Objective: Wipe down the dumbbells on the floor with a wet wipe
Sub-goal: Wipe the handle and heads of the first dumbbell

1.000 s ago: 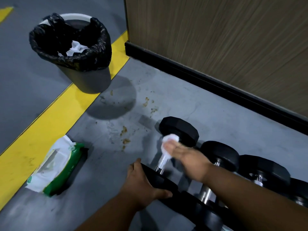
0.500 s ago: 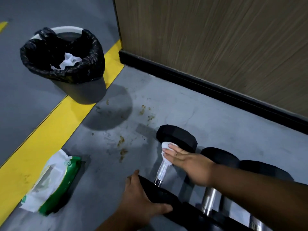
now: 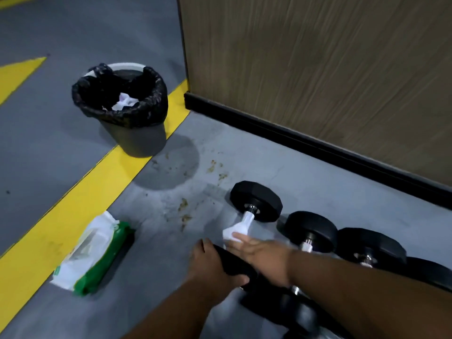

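I note the right hand (image 3: pixel 259 250) has drawn the wipe (image 3: pixel 236 230) down the dumbbell (image 3: pixel 254 206) handle from its far head, fingers clasping it; left hand (image 3: pixel 215 265) grips the near head on the floor. Handle nearly wiped.

Hidden, cropped and blurred parts around the dumbbells

The left hand (image 3: pixel 215 267) is covering the near head of the leftmost dumbbell (image 3: pixel 256 204), and the right hand (image 3: pixel 261 253) is hiding the lower stretch of its handle under the wet wipe (image 3: pixel 236 231); motion blur is smearing both hands, so how the fingers (image 3: pixel 238 237) are lying cannot be told. Both forearms are running out of the bottom edge and masking the near ends of the other dumbbells (image 3: pixel 311 231), whose row is being cut by the right edge. The print on the wipe pack (image 3: pixel 93 253) is too blurred to read.
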`<state>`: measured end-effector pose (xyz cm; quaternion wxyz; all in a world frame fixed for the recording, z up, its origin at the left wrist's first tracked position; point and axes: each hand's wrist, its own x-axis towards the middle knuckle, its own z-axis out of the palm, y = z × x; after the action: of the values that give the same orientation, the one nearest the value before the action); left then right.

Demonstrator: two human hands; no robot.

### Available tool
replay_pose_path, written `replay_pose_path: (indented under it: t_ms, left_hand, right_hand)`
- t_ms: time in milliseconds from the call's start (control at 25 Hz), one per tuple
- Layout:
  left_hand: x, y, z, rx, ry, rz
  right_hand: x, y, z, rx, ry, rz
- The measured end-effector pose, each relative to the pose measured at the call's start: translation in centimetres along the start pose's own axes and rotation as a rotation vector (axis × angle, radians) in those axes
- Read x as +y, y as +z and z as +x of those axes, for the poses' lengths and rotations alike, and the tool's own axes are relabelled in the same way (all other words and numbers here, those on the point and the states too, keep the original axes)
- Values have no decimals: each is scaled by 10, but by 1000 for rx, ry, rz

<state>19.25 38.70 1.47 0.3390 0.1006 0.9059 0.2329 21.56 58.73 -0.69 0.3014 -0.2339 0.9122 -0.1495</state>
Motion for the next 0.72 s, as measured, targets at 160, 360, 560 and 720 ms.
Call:
replay_pose_path:
  t_ms: [160, 360, 560, 720]
  left_hand:
    - [4, 11, 12, 27, 242, 424]
    - [-29, 16, 20, 138, 551, 401]
    - [-40, 23, 23, 267, 677, 332]
    - [-42, 17, 24, 154, 614, 277]
  right_hand:
    - [12, -9, -3, 19, -17, -27]
    - [18, -3, -5, 105, 73, 29]
    - [41, 4, 6, 110, -2, 28]
    - [35, 9, 4, 169, 75, 151]
